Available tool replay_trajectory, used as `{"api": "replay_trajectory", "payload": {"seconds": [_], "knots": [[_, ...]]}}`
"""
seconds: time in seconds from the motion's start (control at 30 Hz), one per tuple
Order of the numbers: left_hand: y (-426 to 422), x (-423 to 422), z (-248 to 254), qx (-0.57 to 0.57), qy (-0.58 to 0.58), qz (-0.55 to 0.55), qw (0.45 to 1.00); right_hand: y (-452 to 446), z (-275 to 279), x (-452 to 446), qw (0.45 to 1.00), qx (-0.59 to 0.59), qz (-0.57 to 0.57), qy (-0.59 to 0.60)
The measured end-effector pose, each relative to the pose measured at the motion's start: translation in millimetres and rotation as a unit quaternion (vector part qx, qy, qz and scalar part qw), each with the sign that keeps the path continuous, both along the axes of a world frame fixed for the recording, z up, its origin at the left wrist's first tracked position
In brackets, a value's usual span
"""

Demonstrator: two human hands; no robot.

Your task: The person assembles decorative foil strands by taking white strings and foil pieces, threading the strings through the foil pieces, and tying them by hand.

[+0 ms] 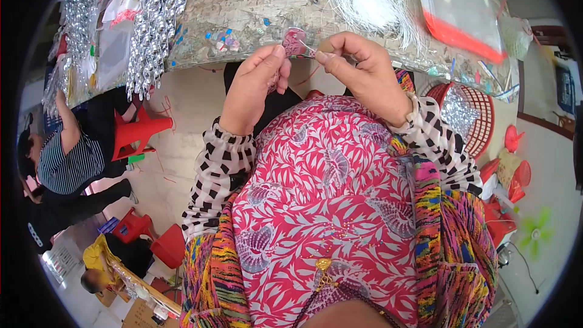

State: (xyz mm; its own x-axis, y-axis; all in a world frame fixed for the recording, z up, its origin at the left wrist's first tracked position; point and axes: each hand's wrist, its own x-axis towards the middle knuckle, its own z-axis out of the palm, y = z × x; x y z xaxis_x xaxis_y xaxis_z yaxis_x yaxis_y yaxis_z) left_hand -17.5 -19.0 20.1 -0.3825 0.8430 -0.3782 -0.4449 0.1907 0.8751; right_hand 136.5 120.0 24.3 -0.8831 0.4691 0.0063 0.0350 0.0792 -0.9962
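Near the table's front edge, my left hand (258, 82) is closed, with thumb and finger pinching a small, rounded, pink-purple patterned piece (294, 42). The piece looks thin and shiny; its exact kind is not clear. Just to its right, my right hand (364, 70) is closed in a pinch on the end of a thin white thread (307, 48). The thread runs from my right fingertips up against the pink piece. A tiny pale bit shows at those fingertips, too small to name. Both hands are raised in front of my chest, close together but apart.
A worn table (255, 6) carries silver bead strands (161, 18), a white thread bundle (370, 6), plastic bags (461, 6) and small coloured flakes (225, 41). A red basket (483, 115) stands at right, a red stool (139, 130) at left. Other people (73, 158) sit at left.
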Motion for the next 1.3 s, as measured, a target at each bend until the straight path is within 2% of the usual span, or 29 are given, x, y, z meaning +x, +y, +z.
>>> {"api": "replay_trajectory", "payload": {"seconds": [0.17,0.6,0.8,1.07,1.3], "knots": [[-1,5,0,0.022,0.012,-0.021,0.999,-3,1,-3,0.999,-0.026,-0.035,-0.005],[-1,4,0,0.024,0.021,-0.029,0.999,-2,-5,-2,0.999,-0.031,-0.030,-0.021],[-1,6,-4,0.016,0.032,-0.032,0.999,-3,-5,-4,0.996,-0.086,-0.038,-0.007],[2,21,-1,0.043,0.119,0.013,0.992,-5,-8,-7,0.993,-0.107,-0.058,0.003],[3,24,-2,0.044,0.149,0.008,0.988,-6,-5,-8,0.989,-0.119,-0.072,0.045]]}}
